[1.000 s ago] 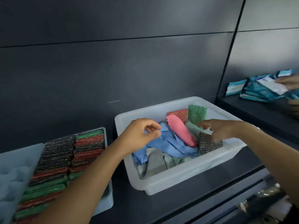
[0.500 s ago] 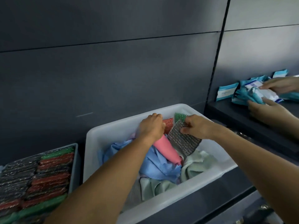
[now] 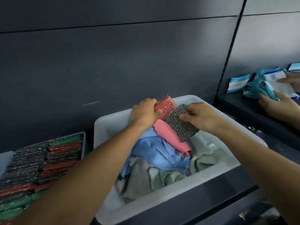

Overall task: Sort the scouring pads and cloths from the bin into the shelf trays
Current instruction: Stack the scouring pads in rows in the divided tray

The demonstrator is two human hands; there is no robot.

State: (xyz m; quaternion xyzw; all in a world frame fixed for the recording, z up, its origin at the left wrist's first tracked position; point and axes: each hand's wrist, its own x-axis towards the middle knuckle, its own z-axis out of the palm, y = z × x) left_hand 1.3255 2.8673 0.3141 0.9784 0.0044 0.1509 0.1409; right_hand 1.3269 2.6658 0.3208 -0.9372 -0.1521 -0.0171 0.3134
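A white plastic bin point(image 3: 172, 199) sits on the dark shelf in front of me, filled with crumpled blue cloth point(image 3: 155, 151), a pink cloth point(image 3: 172, 137) and pale green cloths point(image 3: 206, 153). My left hand point(image 3: 144, 112) grips a red scouring pad point(image 3: 165, 106) lifted above the bin's back edge. My right hand point(image 3: 199, 116) pinches a dark grey scouring pad point(image 3: 181, 125) just in front of the red one. A green pad's corner point(image 3: 185, 105) peeks out behind my right hand.
A grey tray point(image 3: 83, 143) at the left holds rows of black, red and green scouring pads point(image 3: 40, 161). On the shelf at the right, another person's hands point(image 3: 276, 103) handle teal and white packets point(image 3: 238, 83). A dark wall panel rises behind.
My left hand has closed on the red pad and raised it above the bin's back edge. My right hand still holds the grey pad. The view moved closer.
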